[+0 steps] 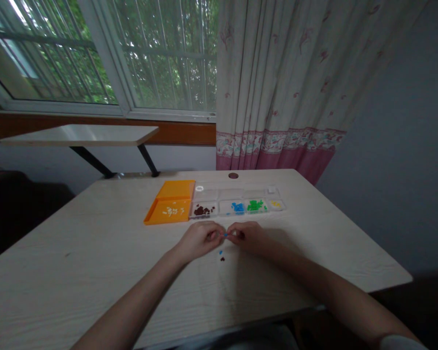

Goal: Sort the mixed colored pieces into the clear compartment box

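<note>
My left hand (203, 238) and my right hand (248, 235) meet tip to tip over the table, fingers pinched. Between the fingertips is a small blue piece (225, 235), gripped from both sides; its exact shape is too small to make out. Just below on the tabletop lie another small blue piece (221, 253) and a dark brown piece (222, 259). Beyond my hands, a clear compartment box holds brown pieces (201, 210), blue pieces (237, 208), green pieces (256, 205) and yellow pieces (275, 204). To its left, an orange case (175, 188) holds white pieces (173, 211).
The pale wooden table (131, 262) has a round brown cable hole (233, 175) at its back edge. A raised white shelf (81, 134) on black legs stands at the back left. Behind are a barred window and a patterned curtain (277, 87).
</note>
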The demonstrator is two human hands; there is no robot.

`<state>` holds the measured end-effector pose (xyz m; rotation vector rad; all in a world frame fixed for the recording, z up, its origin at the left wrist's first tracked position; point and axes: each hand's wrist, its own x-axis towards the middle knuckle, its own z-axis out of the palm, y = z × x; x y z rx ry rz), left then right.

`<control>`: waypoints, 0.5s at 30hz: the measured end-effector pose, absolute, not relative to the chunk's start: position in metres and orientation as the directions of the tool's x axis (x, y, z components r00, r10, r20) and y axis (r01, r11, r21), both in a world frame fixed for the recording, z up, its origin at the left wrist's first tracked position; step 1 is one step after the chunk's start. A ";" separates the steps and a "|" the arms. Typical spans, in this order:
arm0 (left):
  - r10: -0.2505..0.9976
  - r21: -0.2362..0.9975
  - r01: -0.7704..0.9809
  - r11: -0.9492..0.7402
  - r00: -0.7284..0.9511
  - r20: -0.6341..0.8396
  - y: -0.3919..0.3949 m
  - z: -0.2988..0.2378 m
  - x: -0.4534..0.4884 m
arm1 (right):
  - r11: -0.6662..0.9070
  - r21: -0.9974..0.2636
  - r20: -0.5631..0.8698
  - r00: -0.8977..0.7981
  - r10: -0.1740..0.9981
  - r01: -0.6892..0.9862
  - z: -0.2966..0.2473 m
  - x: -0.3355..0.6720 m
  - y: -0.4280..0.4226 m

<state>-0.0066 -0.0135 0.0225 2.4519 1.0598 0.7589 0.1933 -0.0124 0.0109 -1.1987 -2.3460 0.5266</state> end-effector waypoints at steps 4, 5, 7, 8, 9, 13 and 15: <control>0.755 0.525 0.563 -0.638 0.590 0.285 -0.013 0.025 -0.009 | 0.597 -0.511 0.310 -0.514 0.799 0.619 0.007 0.196 -0.009; 0.753 0.527 0.565 -0.635 0.606 0.257 -0.012 0.026 -0.010 | 0.606 -0.503 0.345 -0.500 0.795 0.616 0.006 0.197 -0.007; 0.729 0.527 0.558 -0.641 0.659 0.188 -0.012 0.028 -0.013 | 0.616 -0.476 0.432 -0.444 0.785 0.627 0.007 0.202 -0.002; 0.709 0.527 0.550 -0.648 0.688 0.154 -0.012 0.028 -0.014 | 0.610 -0.459 0.478 -0.399 0.783 0.646 0.008 0.205 0.001; 0.690 0.526 0.542 -0.655 0.713 0.124 -0.012 0.029 -0.015 | 0.594 -0.444 0.520 -0.347 0.780 0.671 0.010 0.208 0.004; 0.651 0.516 0.532 -0.671 0.756 0.066 -0.013 0.029 -0.016 | 0.515 -0.439 0.614 -0.172 0.770 0.736 0.015 0.220 0.013; 0.639 0.521 0.519 -0.678 0.767 0.066 -0.013 0.028 -0.015 | 0.521 -0.434 0.643 -0.152 0.751 0.735 0.017 0.224 0.015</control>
